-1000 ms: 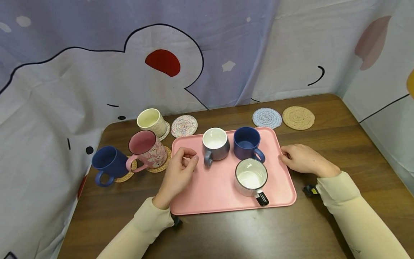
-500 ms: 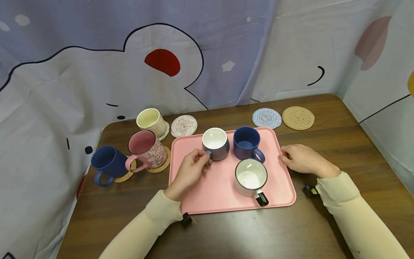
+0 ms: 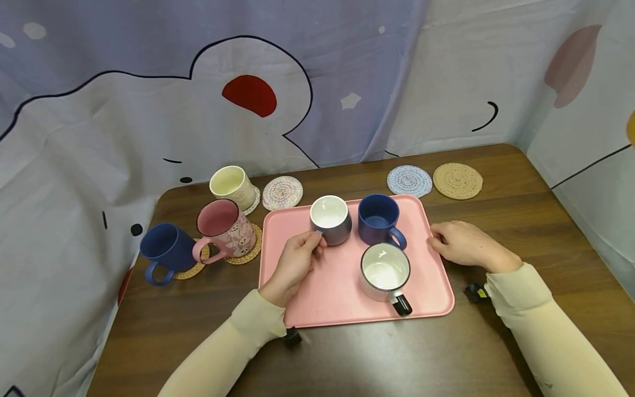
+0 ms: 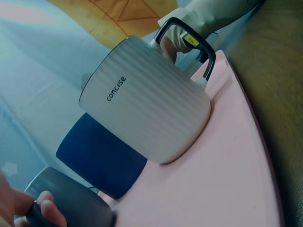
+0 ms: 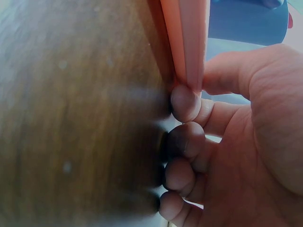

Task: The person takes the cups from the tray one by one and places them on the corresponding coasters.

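My left hand (image 3: 296, 262) pinches the handle of a grey mug (image 3: 333, 225) with a white inside, which stands upright at the back of a pink tray (image 3: 327, 300). In the left wrist view, thumb and fingertips close round that handle. My right hand (image 3: 468, 242) grips the tray's right rim; in the right wrist view, its thumb and index finger (image 5: 185, 102) pinch the edge, the other fingers curled. A dark blue mug (image 3: 373, 234) stands right of the grey one. In front of it is a white ribbed mug (image 4: 147, 99) marked "concise", with a black-tipped handle.
On the left, a blue mug (image 3: 171, 251), a pink patterned mug (image 3: 233, 234) and a cream cup (image 3: 240, 190) stand on coasters. A speckled coaster (image 3: 283, 193), a light blue coaster (image 3: 409, 181) and a tan coaster (image 3: 458, 181) lie along the back. A curtain (image 3: 149, 138) hangs behind.
My left hand has moved right from the tray's left side to the grey mug and taken hold of its handle. The mugs and my right hand look unmoved.
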`<state>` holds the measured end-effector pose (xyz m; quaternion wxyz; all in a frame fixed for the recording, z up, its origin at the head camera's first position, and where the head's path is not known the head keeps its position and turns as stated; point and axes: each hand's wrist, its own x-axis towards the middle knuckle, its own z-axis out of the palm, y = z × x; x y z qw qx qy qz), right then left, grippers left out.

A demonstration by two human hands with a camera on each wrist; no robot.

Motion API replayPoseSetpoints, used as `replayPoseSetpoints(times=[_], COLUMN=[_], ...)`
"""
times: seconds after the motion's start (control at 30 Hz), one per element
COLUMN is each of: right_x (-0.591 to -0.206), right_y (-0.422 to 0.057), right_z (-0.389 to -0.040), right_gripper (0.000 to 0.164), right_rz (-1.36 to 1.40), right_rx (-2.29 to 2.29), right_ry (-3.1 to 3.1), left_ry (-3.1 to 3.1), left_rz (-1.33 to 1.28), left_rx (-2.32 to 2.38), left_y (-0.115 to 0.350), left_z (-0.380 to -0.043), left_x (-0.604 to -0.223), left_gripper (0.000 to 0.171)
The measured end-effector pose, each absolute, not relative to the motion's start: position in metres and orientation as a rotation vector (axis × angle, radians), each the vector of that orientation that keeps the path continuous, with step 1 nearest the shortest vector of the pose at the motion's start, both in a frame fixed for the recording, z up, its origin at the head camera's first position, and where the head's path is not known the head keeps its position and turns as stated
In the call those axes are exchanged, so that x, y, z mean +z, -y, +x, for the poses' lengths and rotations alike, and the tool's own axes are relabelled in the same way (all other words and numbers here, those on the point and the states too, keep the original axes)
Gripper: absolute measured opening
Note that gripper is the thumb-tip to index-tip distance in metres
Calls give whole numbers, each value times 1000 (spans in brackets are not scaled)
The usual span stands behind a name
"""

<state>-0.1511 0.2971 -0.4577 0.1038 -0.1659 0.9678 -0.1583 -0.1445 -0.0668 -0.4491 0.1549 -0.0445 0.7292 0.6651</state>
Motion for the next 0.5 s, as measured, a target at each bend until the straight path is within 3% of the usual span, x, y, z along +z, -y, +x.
replayPoseSetpoints(times=[0.5], right_x=[-456], right_y=[-298], right_z=[-150], right_gripper=[23], right_rz=[-489], right_rx=[-476], right_ry=[-2854], left_ry=[-2084], left_rz=[-221], left_rx=[2106], left_y=[76], left_z=[-153], left_x=[-432], left_gripper=[29])
